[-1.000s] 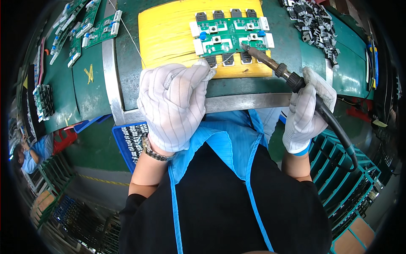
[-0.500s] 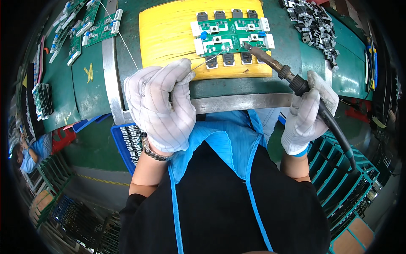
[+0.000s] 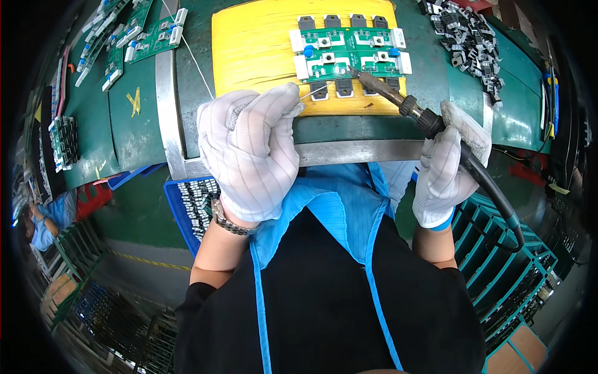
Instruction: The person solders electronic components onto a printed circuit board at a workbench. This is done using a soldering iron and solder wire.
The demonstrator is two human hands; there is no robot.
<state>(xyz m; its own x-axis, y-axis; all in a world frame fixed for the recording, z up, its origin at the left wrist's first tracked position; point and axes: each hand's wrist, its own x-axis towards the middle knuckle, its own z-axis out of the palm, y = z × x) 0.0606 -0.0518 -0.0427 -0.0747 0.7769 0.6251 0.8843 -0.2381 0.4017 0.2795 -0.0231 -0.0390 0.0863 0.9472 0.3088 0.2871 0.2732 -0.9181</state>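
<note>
The right hand's point(image 3: 450, 165) gloved fingers grip a soldering iron point(image 3: 411, 107), black-handled with a brown barrel, slanting forward-left from them. The left hand's point(image 3: 249, 149) fingers pinch thin solder wire point(image 3: 316, 91). Beyond both sets of fingertips, a green circuit board point(image 3: 350, 47), white-ended with blue parts, lies lengthwise left-right on a yellow slab point(image 3: 252, 53) atop a green bench point(image 3: 198, 37); black components point(image 3: 464, 53) heap beyond the right fingers.

Bright, even light falls on the yellow board point(image 3: 252, 47) just beyond the gloved fingers point(image 3: 281, 98); pale glare marks the green bench point(image 3: 514, 118) to their right, while far outside them straight edges bend into black.
</note>
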